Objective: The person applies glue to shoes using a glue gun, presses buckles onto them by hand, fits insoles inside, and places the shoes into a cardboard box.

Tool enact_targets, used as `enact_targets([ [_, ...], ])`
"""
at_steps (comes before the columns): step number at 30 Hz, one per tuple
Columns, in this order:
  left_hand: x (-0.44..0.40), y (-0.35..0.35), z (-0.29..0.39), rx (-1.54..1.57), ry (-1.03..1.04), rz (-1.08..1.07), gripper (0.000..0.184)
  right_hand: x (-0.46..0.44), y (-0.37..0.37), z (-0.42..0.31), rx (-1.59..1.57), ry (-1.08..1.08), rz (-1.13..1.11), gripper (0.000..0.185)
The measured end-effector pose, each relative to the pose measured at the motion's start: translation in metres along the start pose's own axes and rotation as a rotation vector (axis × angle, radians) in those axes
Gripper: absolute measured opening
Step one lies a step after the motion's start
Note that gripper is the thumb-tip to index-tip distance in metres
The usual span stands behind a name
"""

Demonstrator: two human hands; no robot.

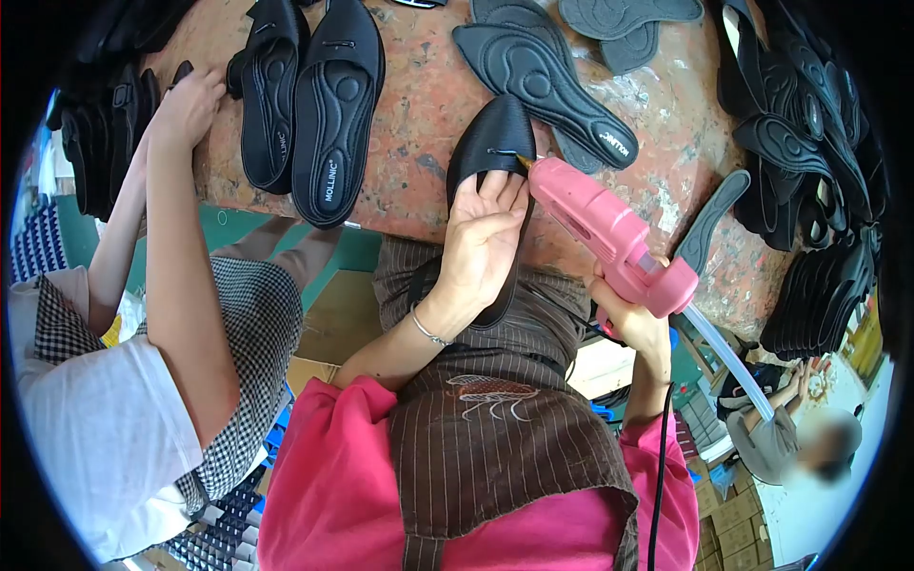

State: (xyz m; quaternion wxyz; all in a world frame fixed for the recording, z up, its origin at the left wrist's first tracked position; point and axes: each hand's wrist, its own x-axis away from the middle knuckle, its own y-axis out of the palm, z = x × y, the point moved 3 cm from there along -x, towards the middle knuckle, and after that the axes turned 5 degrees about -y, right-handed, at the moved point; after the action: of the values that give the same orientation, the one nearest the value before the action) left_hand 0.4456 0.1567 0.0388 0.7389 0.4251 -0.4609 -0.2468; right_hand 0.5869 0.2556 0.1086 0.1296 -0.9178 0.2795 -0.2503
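A scuffed, paint-mottled table (409, 124) — black slippers (333, 133), padded insoles (533, 81) and stacked dark footwear (809, 124) on it.

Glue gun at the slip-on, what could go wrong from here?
Burn risk: the glue gun's nozzle points at the black slip-on's upper, close to the left hand's fingers in its opening. A slip could smear glue there. The long glue stick behind the gun might snag.

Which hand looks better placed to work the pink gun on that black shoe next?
Probably the right hand: it already holds the pink gun, its nozzle close to the upper of the black shoe. The left hand has its fingers inside.
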Motion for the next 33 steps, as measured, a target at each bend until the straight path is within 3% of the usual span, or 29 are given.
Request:
enact_targets([
  [5, 0.0, 0.002, 0.0, 0.003, -0.007, -0.008, 0.07, 0.004, -0.001, 0.001, -0.054, 0.163, 0.053, 0.009],
  [8, 0.001, -0.006, -0.002, 0.021, -0.025, 0.022, 0.07, 0.007, -0.015, 0.001, -0.374, 0.281, 0.071, 0.016],
  [10, 0.003, -0.002, -0.001, 0.007, -0.025, 0.034, 0.067, -0.007, -0.03, 0.029, -0.834, -0.004, -0.175, 0.03],
  [12, 0.002, 0.001, 0.001, -0.009, -0.004, 0.028, 0.054, -0.016, -0.043, 0.048, -1.118, -0.045, 0.167, 0.038],
  [13, 0.002, -0.002, -0.001, 0.017, -0.01, 0.024, 0.052, -0.024, -0.053, 0.06, -1.173, 0.001, 0.209, 0.045],
  [16, 0.002, -0.005, -0.002, 0.055, -0.035, 0.02, 0.051, -0.042, -0.072, 0.087, -1.311, 0.083, 0.332, 0.034],
  [18, 0.002, -0.008, -0.003, 0.072, -0.044, 0.004, 0.051, -0.041, -0.083, 0.103, -1.325, 0.263, 0.463, 0.042],
  [20, 0.003, 0.004, 0.002, 0.03, -0.061, 0.022, 0.047, -0.026, -0.091, 0.076, -0.773, 0.414, 0.508, 0.04],
  [22, 0.003, 0.002, 0.002, 0.039, -0.05, 0.014, 0.049, -0.017, -0.117, 0.053, 0.695, 0.472, 0.416, 0.04],
  [23, 0.002, -0.003, -0.001, 0.044, -0.054, 0.002, 0.052, -0.012, -0.118, 0.035, 1.016, 0.346, 0.532, 0.04],
  [24, 0.0, -0.001, 0.0, 0.049, -0.053, 0.013, 0.052, -0.022, -0.121, 0.016, 0.88, 0.151, 0.586, 0.03],
  [26, 0.002, 0.001, 0.002, 0.046, -0.067, 0.038, 0.054, -0.067, -0.086, -0.067, 0.709, -0.041, 0.408, 0.024],
  [28, 0.004, 0.005, 0.003, 0.035, -0.068, 0.058, 0.053, -0.125, -0.028, -0.115, 0.557, -0.528, 0.358, 0.013],
  [31, 0.003, 0.007, 0.005, 0.017, -0.041, 0.045, 0.051, -0.224, 0.058, -0.119, 0.826, -0.922, 0.106, 0.026],
  [32, 0.003, 0.007, 0.004, 0.015, -0.03, 0.035, 0.05, -0.249, 0.081, -0.108, 0.877, -1.064, 0.167, 0.022],
  [33, 0.003, 0.003, 0.001, 0.012, -0.033, 0.061, 0.049, -0.263, 0.093, -0.108, 1.035, -0.924, 0.052, 0.029],
])
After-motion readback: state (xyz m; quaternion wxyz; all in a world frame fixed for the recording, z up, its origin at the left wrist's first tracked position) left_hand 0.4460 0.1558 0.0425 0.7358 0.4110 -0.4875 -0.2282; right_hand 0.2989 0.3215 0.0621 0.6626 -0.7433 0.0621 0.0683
